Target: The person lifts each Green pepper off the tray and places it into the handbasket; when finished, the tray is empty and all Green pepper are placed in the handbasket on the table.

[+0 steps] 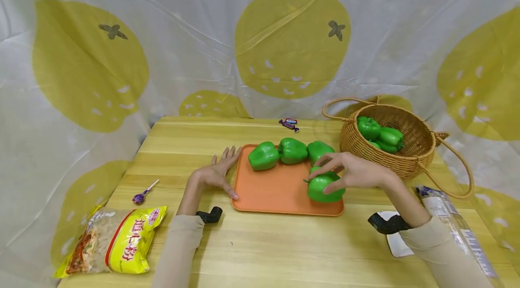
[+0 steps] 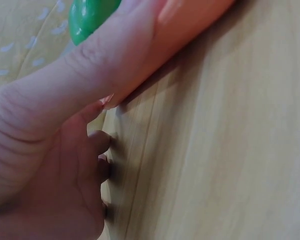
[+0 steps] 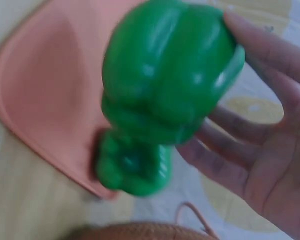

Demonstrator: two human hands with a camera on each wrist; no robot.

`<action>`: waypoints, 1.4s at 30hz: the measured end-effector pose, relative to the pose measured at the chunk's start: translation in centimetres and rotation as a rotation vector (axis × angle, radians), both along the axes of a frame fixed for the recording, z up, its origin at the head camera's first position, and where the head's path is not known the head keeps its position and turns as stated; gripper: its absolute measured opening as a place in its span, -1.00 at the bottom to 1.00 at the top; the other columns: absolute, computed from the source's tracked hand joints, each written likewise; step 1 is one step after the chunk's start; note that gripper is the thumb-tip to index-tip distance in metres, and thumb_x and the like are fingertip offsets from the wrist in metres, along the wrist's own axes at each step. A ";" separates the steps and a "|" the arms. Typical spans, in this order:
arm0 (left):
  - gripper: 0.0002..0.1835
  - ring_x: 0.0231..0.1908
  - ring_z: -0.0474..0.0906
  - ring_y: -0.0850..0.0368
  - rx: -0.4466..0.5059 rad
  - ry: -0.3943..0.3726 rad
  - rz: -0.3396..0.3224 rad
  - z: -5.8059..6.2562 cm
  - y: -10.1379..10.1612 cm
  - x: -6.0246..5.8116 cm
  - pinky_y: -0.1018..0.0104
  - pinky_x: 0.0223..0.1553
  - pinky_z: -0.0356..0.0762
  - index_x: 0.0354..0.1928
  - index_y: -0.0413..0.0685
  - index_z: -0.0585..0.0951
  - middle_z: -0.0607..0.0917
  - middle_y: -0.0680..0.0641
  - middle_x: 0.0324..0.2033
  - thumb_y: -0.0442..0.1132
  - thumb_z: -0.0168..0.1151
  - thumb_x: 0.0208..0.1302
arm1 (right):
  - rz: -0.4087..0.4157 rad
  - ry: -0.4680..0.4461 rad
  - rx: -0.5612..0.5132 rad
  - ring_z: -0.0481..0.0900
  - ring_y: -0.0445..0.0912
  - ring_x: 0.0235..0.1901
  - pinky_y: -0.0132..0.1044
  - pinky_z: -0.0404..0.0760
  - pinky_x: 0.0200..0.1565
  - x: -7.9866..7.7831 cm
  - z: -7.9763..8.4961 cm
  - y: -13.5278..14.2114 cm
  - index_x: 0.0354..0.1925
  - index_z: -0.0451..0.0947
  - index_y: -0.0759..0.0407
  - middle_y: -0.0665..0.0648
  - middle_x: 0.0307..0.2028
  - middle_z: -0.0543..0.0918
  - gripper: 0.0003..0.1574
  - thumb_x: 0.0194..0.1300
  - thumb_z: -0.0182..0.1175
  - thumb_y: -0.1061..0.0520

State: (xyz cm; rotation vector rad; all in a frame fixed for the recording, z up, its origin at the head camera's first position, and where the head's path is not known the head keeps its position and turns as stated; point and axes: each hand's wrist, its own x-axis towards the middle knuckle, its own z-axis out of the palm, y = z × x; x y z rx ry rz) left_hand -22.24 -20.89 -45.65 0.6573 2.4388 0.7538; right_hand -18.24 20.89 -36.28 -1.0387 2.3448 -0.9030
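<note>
A green bell pepper (image 1: 325,187) is in my right hand (image 1: 357,170), its fingers and thumb curved round it over the right part of the orange tray (image 1: 268,193). In the right wrist view the held pepper (image 3: 165,70) hides part of another pepper (image 3: 135,165). Along the tray's far side lie three green bell peppers, the left one (image 1: 264,156), the middle one (image 1: 293,150) and the right one (image 1: 320,150), partly covered by my hand. My left hand (image 1: 213,174) is at the tray's left edge, fingers spread, thumb on the rim. It holds nothing.
A wicker basket (image 1: 365,152) with several green peppers (image 1: 390,137) stands at the back right. Wrapped candies (image 1: 289,125) lie behind the tray. On the left are a lollipop (image 1: 140,197) and a yellow food bag (image 1: 130,240). A clear plastic package (image 1: 455,225) lies beside my right forearm.
</note>
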 end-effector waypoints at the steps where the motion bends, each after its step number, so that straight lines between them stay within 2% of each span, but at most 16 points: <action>1: 0.60 0.47 -0.67 -0.21 -0.001 0.000 0.001 0.0 0.0 0.0 -0.35 0.37 -0.66 0.52 0.09 -0.42 -0.51 -0.22 0.49 0.18 0.62 -0.36 | -0.001 -0.007 0.008 0.42 -0.02 0.20 -0.21 0.57 -0.03 -0.1 0.4 0.3 0.08 0.60 -0.33 0.02 0.17 0.51 -0.45 0.07 0.43 -0.09; 4: 0.60 0.47 -0.67 -0.22 -0.001 -0.002 0.000 0.1 -0.1 0.1 -0.36 0.37 -0.66 0.52 0.05 -0.41 -0.52 -0.23 0.49 0.17 0.62 -0.36 | 0.006 -0.022 0.018 0.42 -0.03 0.21 -0.24 0.58 -0.02 -0.7 1.8 1.1 0.09 0.58 -0.37 0.00 0.17 0.52 -0.45 0.09 0.40 -0.12; 10: 0.59 0.46 -0.67 -0.25 0.026 -0.005 -0.003 -0.1 0.0 -0.1 -0.39 0.34 -0.67 0.52 0.01 -0.41 -0.52 -0.26 0.48 0.13 0.63 -0.35 | -0.005 0.066 0.041 0.38 -0.15 0.26 -0.26 0.54 0.11 -1.9 4.6 3.5 0.17 0.53 -0.30 -0.12 0.17 0.52 -0.44 0.17 0.34 -0.12; 12: 0.59 0.46 -0.67 -0.26 0.032 -0.001 -0.009 -0.1 0.0 -0.2 -0.40 0.34 -0.66 0.52 0.01 -0.41 -0.51 -0.27 0.48 0.12 0.63 -0.34 | -0.048 0.095 0.057 0.37 -0.26 0.25 -0.28 0.53 0.12 -2.2 5.6 4.5 0.18 0.52 -0.29 -0.16 0.19 0.50 -0.45 0.20 0.32 -0.10; 15: 0.59 0.46 -0.65 -0.28 0.031 0.003 -0.018 -0.1 0.1 -0.3 -0.42 0.33 -0.64 0.52 -0.01 -0.41 -0.51 -0.28 0.48 0.13 0.63 -0.34 | -0.124 0.120 0.075 0.31 -0.41 0.28 -0.44 0.47 0.13 -2.6 6.9 6.1 0.22 0.48 -0.32 -0.21 0.24 0.48 -0.45 0.26 0.27 -0.07; 19: 0.59 0.47 -0.66 -0.26 0.014 0.004 -0.014 0.1 0.1 -0.1 -0.40 0.34 -0.64 0.52 0.01 -0.40 -0.51 -0.26 0.48 0.14 0.63 -0.34 | -0.181 0.125 0.061 0.30 -0.45 0.29 -0.61 0.43 0.10 -3.5 8.2 7.7 0.26 0.44 -0.28 -0.16 0.29 0.47 -0.45 0.33 0.21 0.01; 22: 0.58 0.47 -0.66 -0.24 0.010 0.005 -0.015 0.0 0.1 0.0 -0.39 0.36 -0.64 0.52 0.04 -0.41 -0.51 -0.25 0.48 0.15 0.62 -0.33 | -0.222 0.115 0.058 0.37 -0.44 0.24 -0.61 0.45 0.04 -4.2 9.0 8.9 0.27 0.44 -0.24 -0.13 0.28 0.49 -0.46 0.35 0.20 0.03; 26: 0.58 0.47 -0.66 -0.24 0.017 0.005 -0.008 -0.2 0.0 0.0 -0.38 0.36 -0.64 0.52 0.06 -0.40 -0.51 -0.24 0.49 0.15 0.62 -0.34 | -0.323 0.117 0.095 0.42 -0.43 0.06 -0.54 0.42 -0.15 -4.9 9.8 10.3 0.27 0.43 -0.31 -0.13 0.29 0.48 -0.47 0.36 0.18 -0.03; 29: 0.59 0.47 -0.67 -0.24 0.019 0.007 -0.003 -0.1 0.1 -0.1 -0.38 0.36 -0.65 0.52 0.05 -0.39 -0.51 -0.24 0.49 0.15 0.63 -0.35 | -0.383 0.124 0.119 0.38 -0.46 0.02 -0.53 0.37 -0.20 -5.5 9.9 11.4 0.27 0.43 -0.30 -0.03 0.33 0.45 -0.47 0.35 0.18 -0.07; 31: 0.58 0.47 -0.67 -0.24 0.021 0.010 -0.002 0.0 0.1 -0.1 -0.38 0.36 -0.65 0.52 0.05 -0.39 -0.50 -0.24 0.49 0.15 0.63 -0.35 | -0.403 0.127 0.142 0.35 -0.52 0.09 -0.57 0.38 -0.18 -6.1 10.0 12.1 0.26 0.46 -0.27 0.02 0.32 0.46 -0.48 0.34 0.19 -0.09; 35: 0.59 0.47 -0.67 -0.22 0.026 0.008 0.007 0.1 -0.1 0.0 -0.37 0.36 -0.66 0.52 0.06 -0.39 -0.50 -0.23 0.49 0.15 0.63 -0.36 | -0.431 0.102 0.194 0.38 -0.31 0.18 -0.49 0.40 -0.17 -7.2 10.0 12.8 0.24 0.49 -0.23 0.06 0.31 0.47 -0.48 0.32 0.20 -0.15; 36: 0.59 0.47 -0.67 -0.22 0.027 0.007 0.008 0.1 -0.1 0.1 -0.37 0.36 -0.66 0.52 0.05 -0.39 -0.50 -0.23 0.49 0.15 0.64 -0.36 | -0.440 0.089 0.207 0.36 -0.22 0.25 -0.45 0.42 -0.08 -7.4 10.0 13.0 0.25 0.49 -0.20 0.08 0.32 0.46 -0.45 0.31 0.20 -0.16; 39: 0.60 0.48 -0.67 -0.20 0.020 0.002 0.006 0.0 -0.2 0.2 -0.35 0.37 -0.66 0.52 0.06 -0.40 -0.51 -0.22 0.49 0.17 0.63 -0.37 | -0.505 0.027 0.222 0.48 0.04 0.01 -0.25 0.45 -0.15 -8.0 9.6 13.5 0.30 0.44 -0.13 0.17 0.36 0.40 -0.37 0.30 0.19 -0.21; 40: 0.59 0.48 -0.67 -0.20 0.019 0.003 0.003 0.0 -0.2 0.3 -0.35 0.37 -0.66 0.52 0.07 -0.40 -0.51 -0.21 0.49 0.17 0.63 -0.36 | -0.524 0.011 0.221 0.47 0.11 0.04 -0.20 0.48 -0.10 -8.1 9.5 13.8 0.32 0.42 -0.09 0.22 0.37 0.37 -0.33 0.30 0.19 -0.21; 41: 0.59 0.48 -0.67 -0.20 0.022 0.005 0.001 0.0 -0.2 0.3 -0.35 0.37 -0.66 0.52 0.07 -0.40 -0.50 -0.22 0.49 0.17 0.62 -0.36 | -0.546 -0.004 0.216 0.47 0.17 -0.07 -0.15 0.48 -0.16 -8.3 9.3 14.0 0.33 0.40 -0.04 0.26 0.37 0.35 -0.30 0.30 0.19 -0.22; 42: 0.58 0.48 -0.67 -0.19 0.022 0.007 0.001 -0.1 -0.2 0.3 -0.34 0.38 -0.66 0.52 0.08 -0.40 -0.50 -0.21 0.49 0.17 0.62 -0.35 | -0.563 -0.017 0.213 0.46 0.22 -0.06 -0.09 0.48 -0.14 -8.4 9.1 14.1 0.34 0.39 -0.01 0.30 0.38 0.33 -0.27 0.29 0.20 -0.22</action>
